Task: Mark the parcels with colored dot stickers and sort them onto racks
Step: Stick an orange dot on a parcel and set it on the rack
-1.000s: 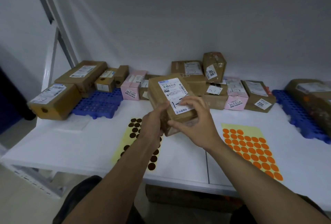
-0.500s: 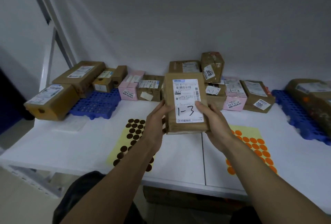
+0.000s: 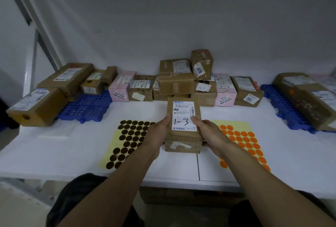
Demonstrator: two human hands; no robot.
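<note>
The white table carries everything here: a row of unsorted cardboard and pink parcels along the wall, a blue plastic pallet at the left and another blue pallet at the right, each with boxes on it, and two sticker sheets near the front edge. Between the sheets sits the brown parcel in hand, its white shipping label facing up with "1-3" handwritten on it. The left hand grips its left side and the right hand its right side, fingers curled around the box and thumbs on top; it seems to rest on or just above the table, though the underside is hidden. This looks like the read-and-mark step: the next move would free one hand to peel a dot from either the sheet of dark brown dot stickers or the sheet of orange dot stickers; which colour "1-3" calls for cannot be told. The hands cover part of both sheets, the printed label text is too small to read, and the racks are not clearly in view.
</note>
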